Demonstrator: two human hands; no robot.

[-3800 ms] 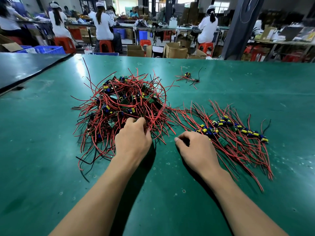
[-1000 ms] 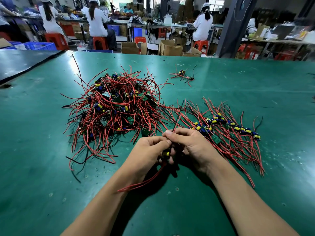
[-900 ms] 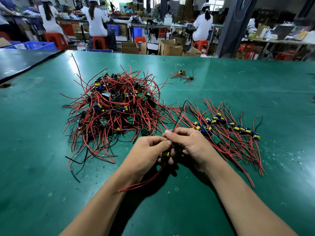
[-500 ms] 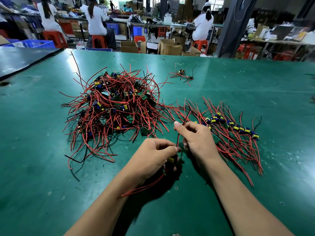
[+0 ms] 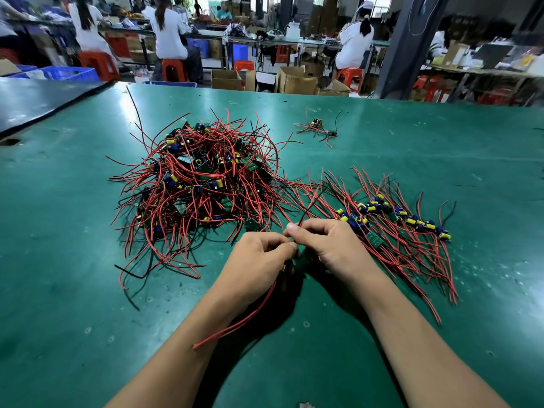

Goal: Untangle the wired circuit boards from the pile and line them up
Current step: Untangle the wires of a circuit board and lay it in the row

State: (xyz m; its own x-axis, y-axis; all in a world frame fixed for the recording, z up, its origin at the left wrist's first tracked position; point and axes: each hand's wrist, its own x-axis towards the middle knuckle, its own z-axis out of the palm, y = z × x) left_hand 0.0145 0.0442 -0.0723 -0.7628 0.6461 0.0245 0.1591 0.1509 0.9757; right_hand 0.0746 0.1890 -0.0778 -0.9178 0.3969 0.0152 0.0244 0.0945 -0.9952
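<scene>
A tangled pile of small green circuit boards with red and black wires [image 5: 203, 184] lies at the centre left of the green table [image 5: 73, 290]. To its right a row of lined-up boards [image 5: 391, 216] stretches away, wires fanned toward me. My left hand [image 5: 259, 266] grips one wired board just in front of the pile; its red wires [image 5: 235, 322] trail down under my wrist. My right hand [image 5: 326, 242] meets it fingertip to fingertip and pinches that board's black wire, which sticks up and away.
A single wired board [image 5: 318, 128] lies apart at the back of the table. A darker table [image 5: 35, 98] adjoins at the far left. Behind the far edge sit people on red stools, with cardboard boxes and blue crates on the floor.
My left hand took a board out of the pile and drew it toward me. My right hand slid along the black wire, out and back, and now meets the left hand again.
</scene>
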